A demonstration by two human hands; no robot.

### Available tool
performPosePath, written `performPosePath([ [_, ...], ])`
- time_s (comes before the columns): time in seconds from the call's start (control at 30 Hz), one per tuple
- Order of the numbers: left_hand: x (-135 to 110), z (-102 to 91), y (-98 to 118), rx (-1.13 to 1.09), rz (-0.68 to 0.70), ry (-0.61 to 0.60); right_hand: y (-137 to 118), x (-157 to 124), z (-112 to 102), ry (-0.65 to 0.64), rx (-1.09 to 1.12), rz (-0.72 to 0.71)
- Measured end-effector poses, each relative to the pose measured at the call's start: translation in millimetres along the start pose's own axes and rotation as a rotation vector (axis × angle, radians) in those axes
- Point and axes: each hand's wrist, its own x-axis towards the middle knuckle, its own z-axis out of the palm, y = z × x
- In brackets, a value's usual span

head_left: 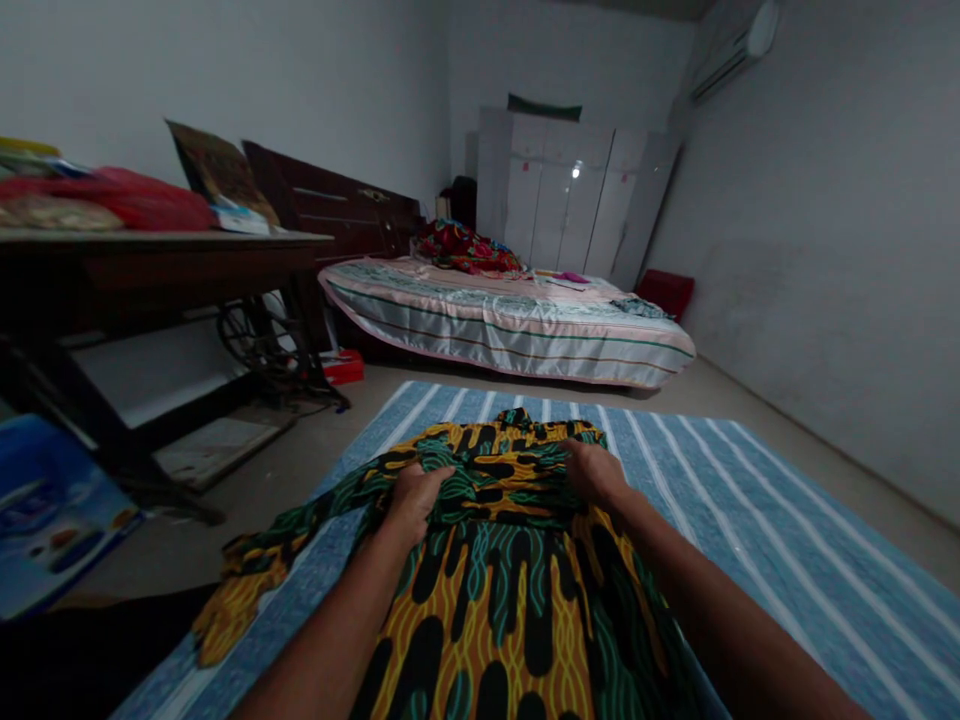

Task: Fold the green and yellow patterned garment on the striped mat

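A yellow, black and green patterned garment lies spread on a blue striped mat on the floor. My left hand is closed on a bunch of the garment's cloth at its upper left, near a sleeve that trails off to the left. My right hand grips the cloth at the upper right, fingers curled into the fabric. Both forearms reach forward over the garment's lower part.
A dark wooden sewing table with a treadle stands at the left, with red and coloured things on top. A bed with a striped cover lies ahead, white wardrobes behind it. A blue box sits at the left edge.
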Motion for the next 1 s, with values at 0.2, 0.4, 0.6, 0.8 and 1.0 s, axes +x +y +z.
performPosePath([
  [0.2,3,-0.9,-10,0.113,0.143,0.076,1,60,22,-0.064,-0.024,-0.003],
  [0.4,-4,-0.4,-5,-0.001,0.098,0.002,9,75,33,-0.013,-0.03,0.036],
  [0.6,-13,-0.9,7,-0.143,0.027,-0.033,8,74,42,0.075,-0.028,0.117],
  [0.8,-9,-0.8,5,-0.2,0.054,-0.005,2,64,39,0.123,-0.023,0.139],
  [1.0,-9,-0.2,8,-0.235,-0.016,0.011,-22,0,20,0.13,0.008,-0.144],
])
